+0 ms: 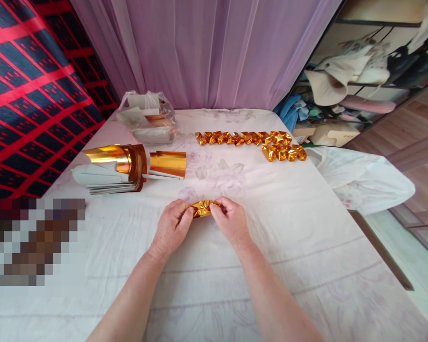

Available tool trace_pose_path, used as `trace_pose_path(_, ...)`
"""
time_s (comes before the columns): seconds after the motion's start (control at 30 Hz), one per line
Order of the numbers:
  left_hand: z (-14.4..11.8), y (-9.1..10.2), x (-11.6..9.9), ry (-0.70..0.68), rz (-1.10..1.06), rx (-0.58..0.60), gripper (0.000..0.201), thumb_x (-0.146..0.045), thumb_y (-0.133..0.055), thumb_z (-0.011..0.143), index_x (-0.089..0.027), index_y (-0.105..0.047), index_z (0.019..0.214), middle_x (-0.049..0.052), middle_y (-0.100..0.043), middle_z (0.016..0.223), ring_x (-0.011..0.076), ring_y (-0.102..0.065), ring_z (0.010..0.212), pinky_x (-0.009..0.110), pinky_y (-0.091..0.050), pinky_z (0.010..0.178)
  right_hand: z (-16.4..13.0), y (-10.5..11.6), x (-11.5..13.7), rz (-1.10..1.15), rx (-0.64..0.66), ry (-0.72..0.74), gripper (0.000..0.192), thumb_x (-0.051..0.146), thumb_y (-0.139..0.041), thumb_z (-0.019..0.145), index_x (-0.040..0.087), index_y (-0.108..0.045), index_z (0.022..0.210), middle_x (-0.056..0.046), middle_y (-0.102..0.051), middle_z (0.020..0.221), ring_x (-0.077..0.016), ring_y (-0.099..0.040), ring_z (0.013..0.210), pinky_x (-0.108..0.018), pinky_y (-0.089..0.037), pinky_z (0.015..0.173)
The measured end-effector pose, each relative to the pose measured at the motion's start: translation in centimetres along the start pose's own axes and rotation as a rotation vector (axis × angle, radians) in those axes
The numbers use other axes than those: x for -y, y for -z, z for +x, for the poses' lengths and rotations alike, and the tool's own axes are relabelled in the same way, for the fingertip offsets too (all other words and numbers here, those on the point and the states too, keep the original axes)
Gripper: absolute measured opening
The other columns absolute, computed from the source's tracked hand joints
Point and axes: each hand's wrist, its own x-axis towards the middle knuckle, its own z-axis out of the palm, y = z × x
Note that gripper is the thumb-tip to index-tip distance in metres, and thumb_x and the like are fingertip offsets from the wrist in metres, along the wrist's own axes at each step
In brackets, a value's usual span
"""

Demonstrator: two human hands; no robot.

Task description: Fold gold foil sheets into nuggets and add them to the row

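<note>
Between my two hands is a piece of folded gold foil paper (202, 208), creased at its middle and held just above the cloth. My left hand (173, 223) pinches its left end with thumb and fingers. The right end is gripped the same way by my right hand (231, 219). Beyond them, a row of folded gold foil pieces (235, 138) runs across the table, with a second short row (284, 153) in front of its right end. To the left lie a curled stack of gold foil sheets (137, 166) and a smaller loose bundle of sheets (168, 164).
A clear plastic bag of sheets (148, 118) stands at the back left. A pale floral cloth (288, 247) covers the table. Purple curtain (199, 52) hangs behind; shelves with hats (328, 85) stand at the right. A patch at the left is pixelated.
</note>
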Motion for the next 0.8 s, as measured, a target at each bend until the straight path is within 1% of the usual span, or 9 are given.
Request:
trace_pose_path(0.07,0.03,0.00,-0.07,0.007,0.000,0.003,0.030,-0.027,-0.039,0.092,-0.021,-0.049,0.064,0.000,-0.052,0.063,0.0151,-0.051,0.063,0.027,-0.039,0.060,0.00,0.11,0.06,-0.049,-0.006,0.010,0.019,0.034,-0.050,0.080,0.023,-0.060,0.067,0.004,-0.059,0.056,-0.0116,-0.051,0.051,-0.021,-0.037,0.052)
trace_pose_path(0.17,0.09,0.04,-0.10,0.004,0.069,-0.008,0.029,-0.026,-0.041,0.090,-0.021,-0.049,0.063,0.001,-0.052,0.062,0.0159,-0.051,0.063,0.029,-0.038,0.060,-0.02,0.25,0.08,-0.129,-0.011,0.067,0.019,0.033,-0.050,0.080,0.023,-0.060,0.067,0.002,-0.061,0.058,-0.0120,-0.052,0.053,-0.021,-0.037,0.054)
trace_pose_path(0.33,0.10,0.06,0.02,0.016,0.102,0.001,0.029,-0.026,-0.041,0.090,-0.021,-0.056,0.065,0.001,-0.055,0.062,0.0160,-0.053,0.063,0.028,-0.039,0.061,-0.03,0.23,-0.11,-0.208,-0.019,0.106,0.019,0.032,-0.051,0.083,0.023,-0.062,0.069,0.001,-0.066,0.064,-0.0127,-0.056,0.058,-0.021,-0.040,0.059)
trace_pose_path(0.43,-0.03,0.01,0.20,0.033,0.207,-0.032,0.029,-0.026,-0.043,0.089,-0.021,-0.059,0.067,0.002,-0.058,0.063,0.0172,-0.055,0.064,0.030,-0.039,0.063,-0.01,0.22,-0.26,-0.230,-0.021,0.134,0.020,0.032,-0.051,0.083,0.023,-0.062,0.069,0.001,-0.065,0.063,-0.0126,-0.055,0.057,-0.022,-0.039,0.058)
trace_pose_path(0.53,-0.17,0.01,0.33,0.039,0.318,-0.052,0.026,-0.027,-0.045,0.090,-0.021,-0.063,0.072,0.003,-0.062,0.068,0.0199,-0.057,0.069,0.033,-0.039,0.068,-0.01,0.24,-0.38,-0.254,-0.028,0.192,0.020,0.032,-0.050,0.083,0.023,-0.062,0.069,0.000,-0.065,0.063,-0.0124,-0.054,0.056,-0.023,-0.037,0.058)
trace_pose_path(0.67,-0.25,0.15,0.21,0.042,0.368,-0.009,0.024,-0.028,-0.046,0.090,-0.021,-0.065,0.077,0.004,-0.064,0.072,0.0212,-0.059,0.073,0.035,-0.039,0.070,-0.07,0.16,-0.45,-0.286,-0.036,0.231,0.020,0.030,-0.050,0.084,0.023,-0.062,0.070,0.000,-0.065,0.066,-0.0128,-0.056,0.060,-0.023,-0.038,0.061)
trace_pose_path(0.8,-0.26,0.27,-0.12,0.041,0.416,0.006,0.023,-0.028,-0.048,0.090,-0.021,-0.064,0.075,0.003,-0.064,0.072,0.0212,-0.059,0.074,0.035,-0.038,0.072,-0.09,0.03,-0.48,-0.362,-0.041,0.240,0.019,0.028,-0.051,0.083,0.023,-0.061,0.068,0.000,-0.063,0.064,-0.0133,-0.055,0.060,-0.023,-0.037,0.060)
